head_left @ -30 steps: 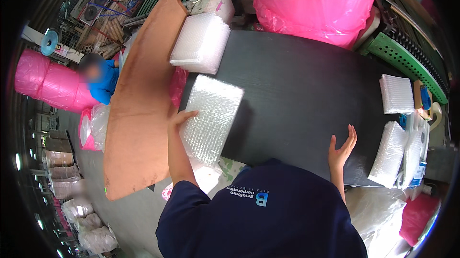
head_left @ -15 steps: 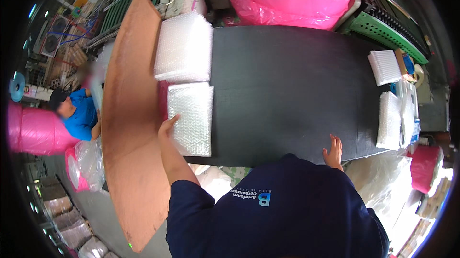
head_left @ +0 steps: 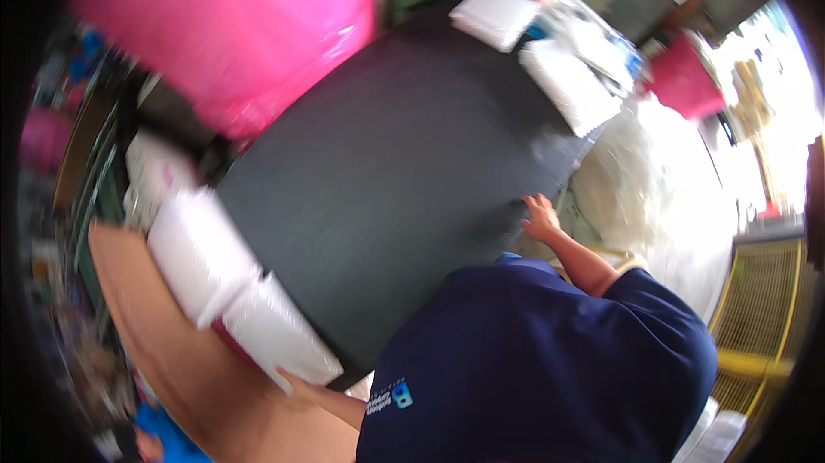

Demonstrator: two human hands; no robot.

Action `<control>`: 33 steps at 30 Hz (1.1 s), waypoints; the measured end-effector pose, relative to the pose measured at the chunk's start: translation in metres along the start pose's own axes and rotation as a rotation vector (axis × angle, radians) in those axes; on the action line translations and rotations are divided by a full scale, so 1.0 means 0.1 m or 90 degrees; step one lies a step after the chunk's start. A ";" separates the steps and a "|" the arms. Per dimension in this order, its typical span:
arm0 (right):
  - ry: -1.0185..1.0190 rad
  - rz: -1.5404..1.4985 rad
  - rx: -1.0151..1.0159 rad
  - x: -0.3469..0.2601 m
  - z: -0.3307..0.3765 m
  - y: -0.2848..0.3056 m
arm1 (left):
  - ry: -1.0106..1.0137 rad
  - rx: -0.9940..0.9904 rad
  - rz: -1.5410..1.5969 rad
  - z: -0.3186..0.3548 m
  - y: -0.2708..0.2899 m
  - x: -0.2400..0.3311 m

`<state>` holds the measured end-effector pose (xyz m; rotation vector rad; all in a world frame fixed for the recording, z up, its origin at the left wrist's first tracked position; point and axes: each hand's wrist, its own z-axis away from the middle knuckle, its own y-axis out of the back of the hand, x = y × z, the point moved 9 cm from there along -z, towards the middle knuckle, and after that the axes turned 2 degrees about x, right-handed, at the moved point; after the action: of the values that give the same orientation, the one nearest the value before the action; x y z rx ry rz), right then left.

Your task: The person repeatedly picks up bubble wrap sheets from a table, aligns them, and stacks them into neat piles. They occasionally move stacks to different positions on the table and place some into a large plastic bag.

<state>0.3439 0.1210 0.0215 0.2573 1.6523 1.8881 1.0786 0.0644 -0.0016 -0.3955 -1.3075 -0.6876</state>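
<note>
- Black desk (head_left: 387, 171), flat top
- 8 o'clock: tall bubble-wrap stack (head_left: 202, 252)
- 7 o'clock: low bubble-wrap stack (head_left: 279, 334), just beside
- 1 o'clock: small white pile (head_left: 496, 16)
- 2 o'clock: long white pile (head_left: 569, 85)

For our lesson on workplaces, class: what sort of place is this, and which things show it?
Probably a packing workshop or warehouse. Piles of bubble wrap lie along the edge of a big black table, and a huge pink plastic-wrapped bundle stands beyond it.
</note>
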 end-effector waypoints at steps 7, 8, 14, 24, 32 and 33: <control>-0.172 -0.098 0.074 0.43 -0.15 0.15 | -0.398 -0.505 -0.425 2.02 -1.91 -0.25; -0.217 -0.160 0.126 0.54 -0.21 0.25 | -0.425 -0.565 -0.429 2.24 -2.18 -0.29; -0.507 -0.451 0.449 1.63 -0.63 0.73 | -0.552 -0.749 -0.469 3.22 -3.29 -0.41; -0.336 -0.230 0.418 2.78 -2.17 2.07 | -0.674 -0.690 -0.618 3.58 -4.08 -0.51; -0.347 -0.257 0.296 3.20 -2.28 1.60 | -0.765 -0.688 -0.652 3.59 -4.42 -0.29; -0.333 -0.256 0.419 3.27 -2.13 1.67 | -0.774 -0.689 -0.650 3.61 -4.45 -0.24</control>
<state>-0.0792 0.1199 0.0574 0.5771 1.7265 0.8464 0.5142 -0.0338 0.0107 -1.1495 -2.1935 -2.2795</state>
